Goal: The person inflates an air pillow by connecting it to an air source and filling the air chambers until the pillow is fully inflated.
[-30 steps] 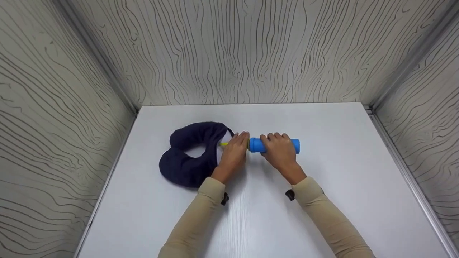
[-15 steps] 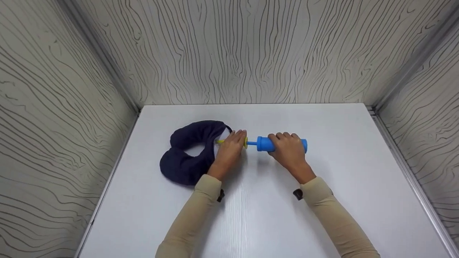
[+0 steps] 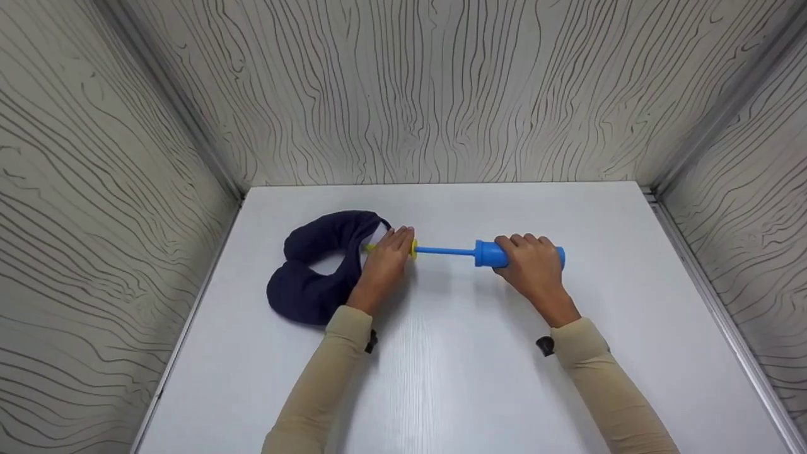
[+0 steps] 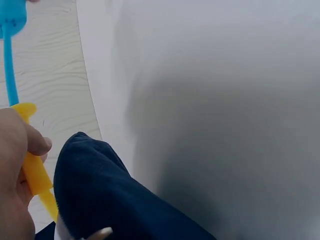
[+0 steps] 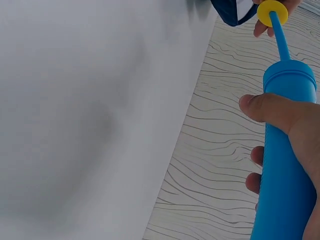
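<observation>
A hand air pump (image 3: pixel 491 253) with a blue barrel lies across the view, its thin blue rod (image 3: pixel 444 251) drawn far out. My right hand (image 3: pixel 533 266) grips the barrel, thumb on one side and fingers round the other in the right wrist view. The left hand (image 3: pixel 386 261) holds the pump's yellow handle (image 4: pixel 36 172), whose round flange (image 5: pixel 272 13) shows past the fingers. From that handle a yellow nozzle (image 4: pixel 49 204) runs to the white opening of a navy U-shaped neck pillow (image 3: pixel 315 291). The left hand partly hides this opening.
The white table (image 3: pixel 441 378) carries the pillow at its left-middle. Wood-grain panels (image 3: pixel 403 94) stand behind it and at both sides, with metal rails (image 3: pixel 719 315) along the side edges.
My right hand has pulled the blue barrel to the right, so the rod between barrel and yellow handle now shows long. The left hand and pillow have shifted slightly left.
</observation>
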Tool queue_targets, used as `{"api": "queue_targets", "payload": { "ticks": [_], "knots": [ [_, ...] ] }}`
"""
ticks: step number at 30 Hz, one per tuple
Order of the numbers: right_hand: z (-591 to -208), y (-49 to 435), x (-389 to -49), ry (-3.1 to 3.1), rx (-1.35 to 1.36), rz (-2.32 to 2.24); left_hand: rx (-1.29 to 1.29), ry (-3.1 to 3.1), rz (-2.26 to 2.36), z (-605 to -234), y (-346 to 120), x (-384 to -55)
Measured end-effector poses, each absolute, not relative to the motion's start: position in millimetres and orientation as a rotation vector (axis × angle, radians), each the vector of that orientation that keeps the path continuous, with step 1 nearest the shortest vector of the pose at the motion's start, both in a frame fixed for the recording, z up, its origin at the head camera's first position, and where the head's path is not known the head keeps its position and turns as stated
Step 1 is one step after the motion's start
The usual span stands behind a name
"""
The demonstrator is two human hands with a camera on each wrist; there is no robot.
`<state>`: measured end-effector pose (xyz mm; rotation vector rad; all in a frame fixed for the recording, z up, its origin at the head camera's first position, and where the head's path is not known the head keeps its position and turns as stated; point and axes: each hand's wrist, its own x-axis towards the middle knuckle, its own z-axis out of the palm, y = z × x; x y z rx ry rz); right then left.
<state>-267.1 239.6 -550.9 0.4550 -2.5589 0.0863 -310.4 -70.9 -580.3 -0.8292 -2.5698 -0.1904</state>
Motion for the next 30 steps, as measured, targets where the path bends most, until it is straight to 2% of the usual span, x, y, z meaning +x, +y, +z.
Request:
{"api": "queue_targets", "payload": {
  "ticks": [7, 16, 30],
  "knots": [
    [-549, 244, -266, -2.566, 0.445, 0.109, -0.783, -2.639, -0.231, -578, -80, -308],
    [-545, 239, -262, -2.595, 0.416, 0.089, -0.723, -2.678, -0.158, -575, -70, -303],
    [-551, 199, -264, -2.596, 0.466, 0.024, -0.729, -2.643, -0.152, -576, -47, -297]
  ]
}}
